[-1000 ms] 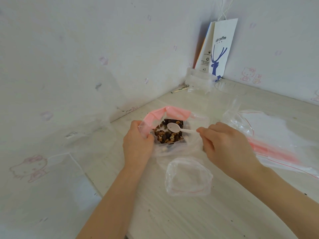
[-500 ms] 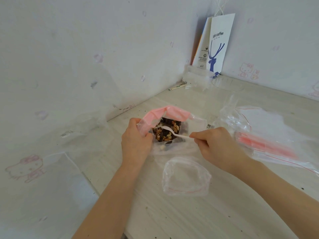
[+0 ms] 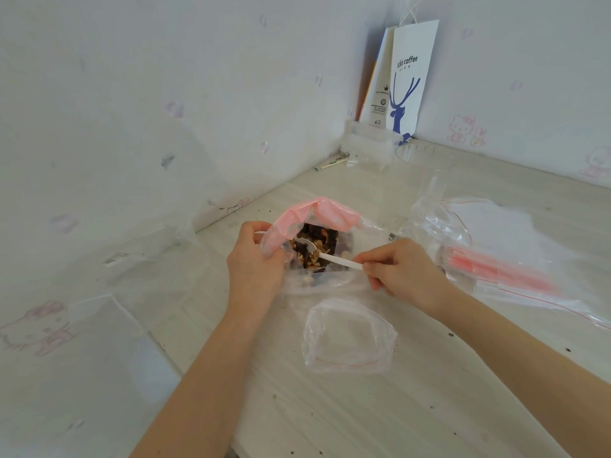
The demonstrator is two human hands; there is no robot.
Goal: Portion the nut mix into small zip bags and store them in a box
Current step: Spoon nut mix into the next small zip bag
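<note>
A large clear bag with a pink zip rim (image 3: 334, 211) lies on the pale table and holds the brown and dark nut mix (image 3: 314, 242). My left hand (image 3: 254, 259) grips the bag's left rim and holds its mouth wide. My right hand (image 3: 403, 272) pinches the handle of a small white plastic spoon (image 3: 325, 256), whose bowl is dug into the nuts. A small clear zip bag (image 3: 348, 338) with a red seal line stands with its mouth wide just in front of the nut bag, with nothing inside.
A pile of clear zip bags with red and pink seals (image 3: 502, 256) lies at the right. A white coffee paper bag (image 3: 408, 81) leans in the wall corner, with clear plastic packaging (image 3: 370, 143) before it. Walls close the left and back.
The spoon has dipped from above the nuts down into the mix, and my right hand has shifted slightly left. My left hand keeps its hold on the bag rim.
</note>
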